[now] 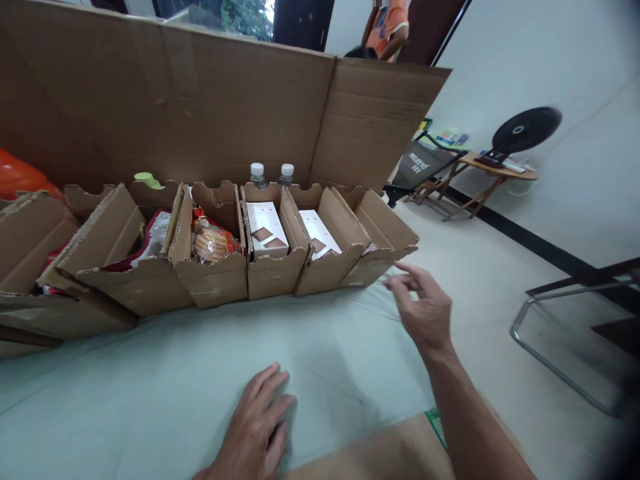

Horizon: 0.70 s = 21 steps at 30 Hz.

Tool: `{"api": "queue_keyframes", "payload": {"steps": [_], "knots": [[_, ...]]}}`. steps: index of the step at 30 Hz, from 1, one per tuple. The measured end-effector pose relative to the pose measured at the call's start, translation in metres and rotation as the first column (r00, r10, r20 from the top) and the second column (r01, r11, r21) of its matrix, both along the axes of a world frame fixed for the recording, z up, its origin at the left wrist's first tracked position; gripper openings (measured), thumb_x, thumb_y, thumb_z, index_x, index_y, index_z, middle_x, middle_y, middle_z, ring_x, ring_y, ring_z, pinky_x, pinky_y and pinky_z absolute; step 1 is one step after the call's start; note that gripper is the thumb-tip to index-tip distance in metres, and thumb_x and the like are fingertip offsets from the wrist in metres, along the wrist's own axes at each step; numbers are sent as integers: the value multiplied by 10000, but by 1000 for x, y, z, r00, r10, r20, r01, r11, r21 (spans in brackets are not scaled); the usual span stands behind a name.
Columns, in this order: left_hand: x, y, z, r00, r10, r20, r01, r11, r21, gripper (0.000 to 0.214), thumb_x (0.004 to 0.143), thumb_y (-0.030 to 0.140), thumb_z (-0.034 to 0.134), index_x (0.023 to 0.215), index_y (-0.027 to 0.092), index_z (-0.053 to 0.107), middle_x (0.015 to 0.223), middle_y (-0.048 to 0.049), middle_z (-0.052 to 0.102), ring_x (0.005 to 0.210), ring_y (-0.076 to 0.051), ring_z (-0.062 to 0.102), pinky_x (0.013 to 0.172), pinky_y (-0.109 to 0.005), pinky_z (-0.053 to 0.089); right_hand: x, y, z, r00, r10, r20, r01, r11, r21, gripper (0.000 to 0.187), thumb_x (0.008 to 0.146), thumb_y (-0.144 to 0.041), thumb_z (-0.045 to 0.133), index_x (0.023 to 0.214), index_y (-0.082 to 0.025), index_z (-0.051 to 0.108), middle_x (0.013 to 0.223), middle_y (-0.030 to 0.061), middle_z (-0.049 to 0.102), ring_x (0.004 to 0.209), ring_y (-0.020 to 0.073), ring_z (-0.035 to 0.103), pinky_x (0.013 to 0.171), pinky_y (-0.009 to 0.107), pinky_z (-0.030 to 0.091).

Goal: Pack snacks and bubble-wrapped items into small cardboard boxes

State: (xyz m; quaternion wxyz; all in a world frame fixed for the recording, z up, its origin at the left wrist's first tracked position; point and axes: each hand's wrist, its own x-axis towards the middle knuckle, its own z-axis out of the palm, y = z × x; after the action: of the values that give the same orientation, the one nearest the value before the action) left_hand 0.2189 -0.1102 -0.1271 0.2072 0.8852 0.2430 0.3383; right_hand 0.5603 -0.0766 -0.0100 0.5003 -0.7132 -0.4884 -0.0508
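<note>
My left hand (260,423) rests over the pale green tablecloth (200,373), palm down, fingers apart and holding nothing. Farther right, my right hand (423,303) is raised beside the front corner of the rightmost cardboard bin (375,260). Its fingers are loosely bent and apart, with nothing seen in them. Whether a fingertip touches the bin I cannot tell. In the two neighbouring bins stand a white box with brown squares (267,230) and a similar white box (319,233). A clear pack of round biscuits (213,241) sits in the bin left of those.
A tall cardboard panel (225,100) rises behind the bins. Two capped bottles (257,175) and an orange object (25,177) stand behind them. Rightward are a black fan (525,130) on a wooden table, a metal-framed chair (530,340) and a person in orange (390,30).
</note>
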Motion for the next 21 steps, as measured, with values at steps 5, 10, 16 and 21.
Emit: {"api": "queue_keyframes", "payload": {"steps": [5,10,16,21], "knots": [[2,0,0,999,16,28,-13,995,-94,375,851,54,501,1129,210,699,1315,-143,693,1337,-316,589,1015,-516,589,-65,46,42,904,247,350,-58,880,-472,391,884,-241,603,1269,-264,669,826,19,777,703,220,706,644,298,477],[-3,3,5,976,139,170,-115,983,-145,324,867,81,518,1093,209,714,1244,-146,722,1242,-308,654,979,-518,604,-77,18,42,879,221,423,-28,909,-416,204,907,-227,526,956,-241,723,820,49,787,723,235,710,608,301,428],[-23,-5,39,948,251,195,-195,943,-269,407,928,154,531,1321,203,625,1398,-156,634,1273,-291,632,1029,-502,579,-73,-140,25,898,294,329,-220,945,-242,206,864,-222,559,997,-273,708,885,46,785,768,253,703,725,386,529],[-12,-1,63,958,209,195,-117,910,-397,646,875,207,614,1501,173,455,1494,-176,552,1382,-326,539,1149,-561,464,-58,-245,-7,992,114,61,-109,990,-91,448,865,-310,652,1312,-350,640,1176,84,752,1058,335,701,844,478,561]]}}
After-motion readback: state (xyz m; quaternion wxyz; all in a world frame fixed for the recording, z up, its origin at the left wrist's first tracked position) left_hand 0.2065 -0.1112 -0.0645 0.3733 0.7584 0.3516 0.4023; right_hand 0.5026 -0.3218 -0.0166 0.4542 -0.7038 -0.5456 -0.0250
